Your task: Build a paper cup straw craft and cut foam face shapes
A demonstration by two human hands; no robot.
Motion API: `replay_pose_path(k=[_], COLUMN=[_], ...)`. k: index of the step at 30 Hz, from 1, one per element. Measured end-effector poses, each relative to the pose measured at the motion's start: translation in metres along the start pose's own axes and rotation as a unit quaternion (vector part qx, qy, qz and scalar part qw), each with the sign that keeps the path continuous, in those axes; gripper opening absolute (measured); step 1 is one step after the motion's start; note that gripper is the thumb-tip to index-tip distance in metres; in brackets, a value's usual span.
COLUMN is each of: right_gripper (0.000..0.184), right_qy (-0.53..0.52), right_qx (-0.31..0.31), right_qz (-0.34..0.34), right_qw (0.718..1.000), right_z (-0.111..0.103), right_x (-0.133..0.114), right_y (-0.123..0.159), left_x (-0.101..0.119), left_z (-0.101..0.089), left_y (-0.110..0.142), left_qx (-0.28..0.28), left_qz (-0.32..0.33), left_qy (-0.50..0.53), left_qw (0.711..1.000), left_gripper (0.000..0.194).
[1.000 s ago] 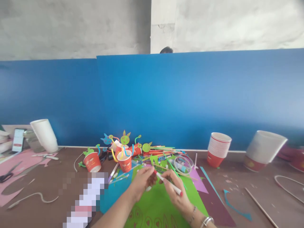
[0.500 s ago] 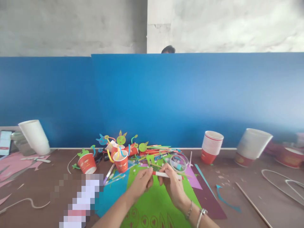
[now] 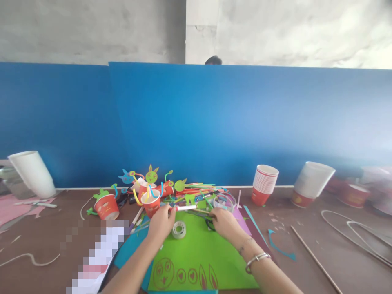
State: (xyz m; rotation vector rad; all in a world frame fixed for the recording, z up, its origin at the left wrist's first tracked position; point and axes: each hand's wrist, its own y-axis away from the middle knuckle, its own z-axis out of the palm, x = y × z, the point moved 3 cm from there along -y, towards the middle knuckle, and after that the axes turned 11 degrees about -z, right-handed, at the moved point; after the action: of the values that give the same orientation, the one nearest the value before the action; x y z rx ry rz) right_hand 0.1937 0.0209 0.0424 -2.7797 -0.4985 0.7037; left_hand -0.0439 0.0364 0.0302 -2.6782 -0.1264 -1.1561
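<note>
My left hand (image 3: pixel 161 222) is closed on one end of a white marker with a red cap (image 3: pixel 186 208), held level just above the far edge of a green paper sheet (image 3: pixel 199 257). My right hand (image 3: pixel 225 223) lies on the sheet's far right corner, its fingers curled on the dark handles of a pair of scissors (image 3: pixel 209 223). A roll of clear tape (image 3: pixel 179 229) sits on the green sheet between my hands. Red faces and ear shapes are drawn along the sheet's near edge.
Behind the sheet lie red paper cups with paper animal heads (image 3: pixel 151 202), loose straws and a clear round lid (image 3: pixel 224 201). A stack of red cups (image 3: pixel 263 184) and a tilted white bucket (image 3: pixel 311 181) stand to the right, another white bucket (image 3: pixel 32 173) to the left. A blue partition (image 3: pixel 214 122) backs the brown table (image 3: pixel 306 253).
My right hand let go of the marker and dropped onto the scissors. My left hand kept the marker and moved it forward. The tape roll now shows between my hands.
</note>
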Motion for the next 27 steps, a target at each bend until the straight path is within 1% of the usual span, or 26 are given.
replay_pose_path(k=[1,4,5,6,7,9,10,12,13,14,18,21,24,27], right_gripper=[0.023,0.033,0.036,0.038,0.04,0.041,0.041,0.042,0.042,0.041,0.035,0.037,0.047,0.047], right_qy=[0.022,0.075,0.089,0.103,0.115,0.133,0.139,0.147,0.149,0.149,0.125,0.08,0.012,-0.058], right_qx=[-0.02,-0.07,-0.085,-0.098,-0.109,-0.129,-0.137,-0.153,-0.161,-0.168,-0.192,-0.207,-0.236,-0.273], right_qz=[0.003,0.006,0.005,0.004,0.003,0.002,0.002,0.011,0.019,0.027,0.045,0.042,0.047,0.062], right_qw=[1.0,0.995,0.992,0.99,0.987,0.983,0.981,0.977,0.975,0.974,0.972,0.974,0.971,0.958], right_z=[0.002,0.004,0.003,0.002,0.0,-0.005,-0.007,-0.011,-0.014,-0.016,-0.02,-0.018,-0.013,-0.007], right_x=[-0.002,-0.01,-0.012,-0.014,-0.016,-0.019,-0.021,-0.025,-0.026,-0.027,-0.028,-0.024,-0.017,-0.011], right_y=[0.002,0.005,0.005,0.005,0.005,0.004,0.004,0.005,0.006,0.008,0.014,0.014,0.012,0.011], left_x=[0.001,0.013,0.021,0.029,0.036,0.049,0.053,0.056,0.056,0.054,0.049,0.048,0.046,0.043], left_z=[0.0,-0.005,-0.006,-0.007,-0.007,-0.005,-0.003,0.004,0.007,0.01,0.021,0.025,0.031,0.037], left_y=[0.002,0.014,0.021,0.031,0.042,0.068,0.082,0.107,0.115,0.122,0.132,0.134,0.136,0.136], left_qx=[0.004,0.025,0.03,0.023,-0.004,-0.082,-0.124,-0.194,-0.207,-0.215,-0.235,-0.218,-0.196,-0.18], left_qz=[0.001,0.027,0.061,0.094,0.128,0.206,0.245,0.313,0.325,0.333,0.369,0.412,0.436,0.438], left_qy=[-0.016,-0.06,-0.101,-0.13,-0.146,-0.156,-0.162,-0.196,-0.215,-0.237,-0.311,-0.336,-0.34,-0.345], left_qw=[1.0,0.998,0.993,0.987,0.981,0.962,0.948,0.909,0.897,0.887,0.844,0.818,0.81,0.811], left_gripper=[0.01,0.032,0.032,0.03,0.025,0.016,0.018,0.034,0.039,0.04,0.026,0.019,0.022,0.017])
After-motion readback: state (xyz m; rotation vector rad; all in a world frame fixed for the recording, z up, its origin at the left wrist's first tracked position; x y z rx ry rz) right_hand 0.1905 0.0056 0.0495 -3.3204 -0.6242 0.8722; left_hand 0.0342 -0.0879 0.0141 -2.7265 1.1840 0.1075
